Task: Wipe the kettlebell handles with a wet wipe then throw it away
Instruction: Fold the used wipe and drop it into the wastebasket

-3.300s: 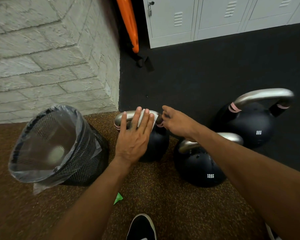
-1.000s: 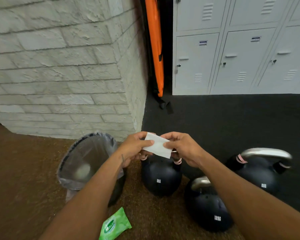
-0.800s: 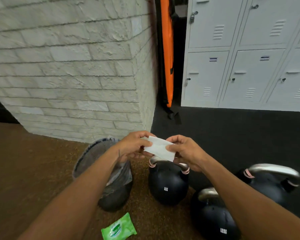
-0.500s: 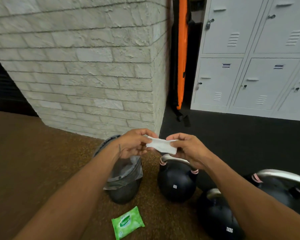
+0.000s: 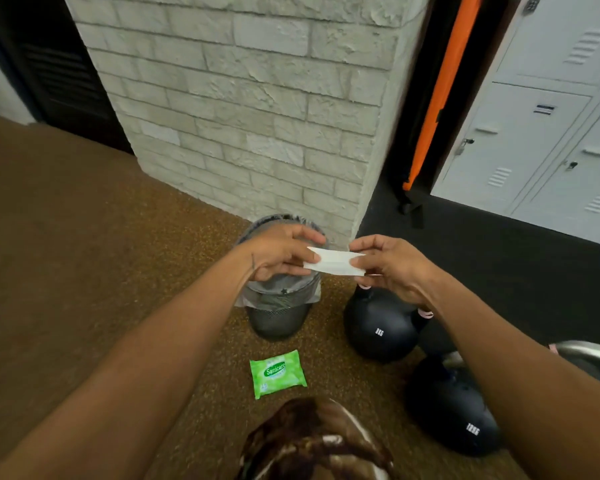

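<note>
While both hands are raised above the floor, the folded white wet wipe [image 5: 335,264] is stretched flat between them, apparently being refolded for a fresh face or readied for disposal. Left hand [image 5: 280,255] fingers [image 5: 309,258] are closed on its left end; right hand [image 5: 390,264] fingers pinch its right end. Directly beneath stands the lined grey mesh waste bin [image 5: 278,306], beside the black round kettlebell marked 8KG [image 5: 381,332].

Both forearms were left bare to the frame's lower edge, no sleeves being seen. A small dark mark was seen on the wrist of the left hand [image 5: 284,254]. Nothing was worn on the right hand [image 5: 392,268]. At six o'clock, a brown-and-white patterned garment [image 5: 316,441] was visible.
</note>
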The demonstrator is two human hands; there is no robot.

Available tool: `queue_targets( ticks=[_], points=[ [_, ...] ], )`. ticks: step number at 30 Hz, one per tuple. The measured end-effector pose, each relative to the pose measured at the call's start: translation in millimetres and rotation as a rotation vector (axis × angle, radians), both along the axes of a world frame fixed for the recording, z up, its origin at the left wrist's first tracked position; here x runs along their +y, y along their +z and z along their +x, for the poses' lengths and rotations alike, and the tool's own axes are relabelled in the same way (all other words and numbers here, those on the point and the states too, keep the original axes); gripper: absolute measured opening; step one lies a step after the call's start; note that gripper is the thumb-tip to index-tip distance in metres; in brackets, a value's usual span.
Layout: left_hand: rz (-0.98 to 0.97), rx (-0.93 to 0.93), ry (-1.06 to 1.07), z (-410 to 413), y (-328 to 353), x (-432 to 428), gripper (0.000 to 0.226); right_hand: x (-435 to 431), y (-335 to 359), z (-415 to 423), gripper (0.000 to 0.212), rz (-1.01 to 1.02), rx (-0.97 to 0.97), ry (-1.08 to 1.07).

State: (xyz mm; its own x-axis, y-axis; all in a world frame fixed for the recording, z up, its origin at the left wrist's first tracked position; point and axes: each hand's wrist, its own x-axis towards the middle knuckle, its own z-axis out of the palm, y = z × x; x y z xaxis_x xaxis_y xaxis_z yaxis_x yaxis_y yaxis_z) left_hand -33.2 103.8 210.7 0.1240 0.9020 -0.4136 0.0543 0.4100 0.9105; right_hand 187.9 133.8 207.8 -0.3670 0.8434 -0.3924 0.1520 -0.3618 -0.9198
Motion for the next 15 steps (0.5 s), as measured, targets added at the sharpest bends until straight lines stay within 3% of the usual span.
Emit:
queue_targets(
  ticks=[2,9,15],
  points=[
    [-0.005,0.009,0.031,-10,-10,-3,0.035,5,-10,-10,0.02,0.013,-0.039,0.014],
    [0.027,0.204,0.2,-46,-56,5,0.017,30,-42,-49,0.013,0.09,-0.243,0.073],
    [0.077,0.356,0.305,-64,-88,20,0.014,52,-65,-87,0.011,0.252,-0.448,0.085]
  ],
)
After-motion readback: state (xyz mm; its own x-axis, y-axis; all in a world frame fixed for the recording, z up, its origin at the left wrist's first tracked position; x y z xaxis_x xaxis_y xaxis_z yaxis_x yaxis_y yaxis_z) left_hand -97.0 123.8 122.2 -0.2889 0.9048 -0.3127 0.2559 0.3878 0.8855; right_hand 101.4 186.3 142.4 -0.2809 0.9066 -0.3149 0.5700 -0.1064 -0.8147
